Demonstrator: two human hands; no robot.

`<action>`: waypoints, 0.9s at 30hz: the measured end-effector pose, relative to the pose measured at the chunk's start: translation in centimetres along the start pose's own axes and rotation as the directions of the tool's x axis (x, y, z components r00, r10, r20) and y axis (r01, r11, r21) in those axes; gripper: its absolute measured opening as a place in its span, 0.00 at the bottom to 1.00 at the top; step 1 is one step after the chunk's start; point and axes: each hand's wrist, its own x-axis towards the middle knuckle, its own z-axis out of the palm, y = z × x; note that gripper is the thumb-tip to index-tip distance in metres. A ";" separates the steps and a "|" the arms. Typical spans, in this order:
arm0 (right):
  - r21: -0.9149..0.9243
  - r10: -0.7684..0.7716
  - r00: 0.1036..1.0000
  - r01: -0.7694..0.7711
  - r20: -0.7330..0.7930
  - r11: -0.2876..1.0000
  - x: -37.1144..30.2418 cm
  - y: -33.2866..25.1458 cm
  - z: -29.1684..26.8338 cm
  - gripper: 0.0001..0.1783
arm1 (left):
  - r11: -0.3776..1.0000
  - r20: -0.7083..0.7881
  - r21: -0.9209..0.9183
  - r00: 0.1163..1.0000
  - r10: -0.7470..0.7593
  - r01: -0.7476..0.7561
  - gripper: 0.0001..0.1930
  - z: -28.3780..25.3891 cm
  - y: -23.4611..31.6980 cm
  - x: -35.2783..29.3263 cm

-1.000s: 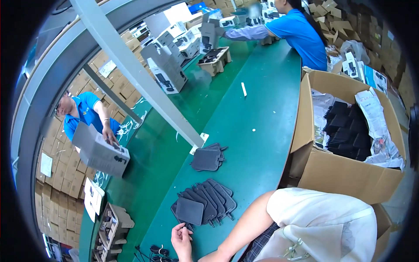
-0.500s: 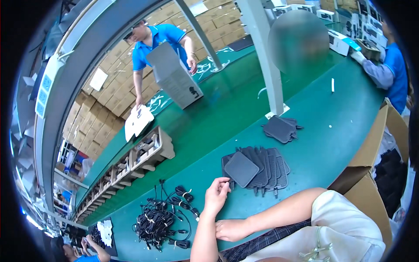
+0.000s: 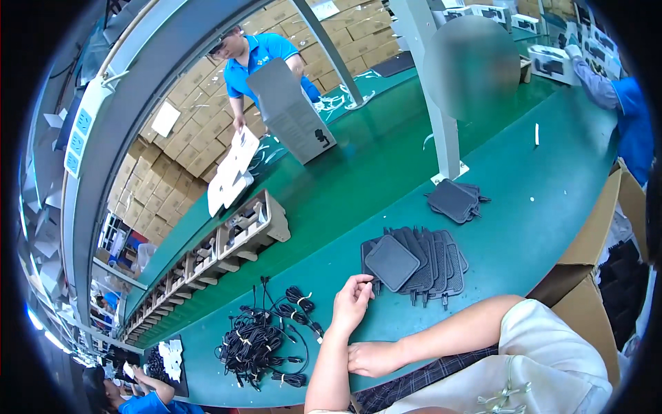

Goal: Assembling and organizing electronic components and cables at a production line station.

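While the head camera looked down over the green bench [image 3: 386, 172], the left hand [image 3: 352, 303] was raised at the near edge, its fingers [image 3: 360, 283] curled loosely and a little apart, clamped on nothing; their tips sat just beside the lower left corner of the fanned row of dark flat pads [image 3: 414, 262], close enough that contact could not be told. The topmost pad lay just right of those fingertips, tilted over the others. Below the left fingers, the right hand [image 3: 376, 359] rested against the bench edge, its fingers folded in toward the palm and partly hidden, so their grip could not be made out. To the left of the fingers lay a tangle of black cables [image 3: 265, 334]. Farther off, up and right of the fingers, a second small stack of pads [image 3: 455, 201] sat at the foot of a white post [image 3: 441, 117]. Well beyond, a person in blue [image 3: 258, 58] held a grey box [image 3: 289, 110]. A cardboard carton [image 3: 600, 234] stood to the right.
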 end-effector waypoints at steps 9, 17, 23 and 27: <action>0.029 0.051 0.998 -0.052 0.036 0.998 0.2 -1.0 -0.8 0.08 | 1.000 -0.005 0.012 1.000 0.011 -0.011 0.10 -0.1 -0.3 -0.2; 0.011 0.029 1.000 -0.029 0.001 1.000 0.1 0.0 0.3 0.06 | 0.999 -0.014 0.024 1.000 0.025 -0.025 0.09 -0.1 0.1 -0.3; 0.002 0.010 1.000 -0.010 -0.006 1.000 0.2 0.3 0.8 0.06 | 0.999 -0.024 0.030 0.999 0.040 -0.039 0.09 -0.2 -0.3 -0.4; -0.006 0.008 1.000 -0.008 -0.003 1.000 -0.2 0.5 0.6 0.06 | 0.998 -0.024 0.045 0.999 0.041 -0.040 0.09 0.1 -0.1 -0.2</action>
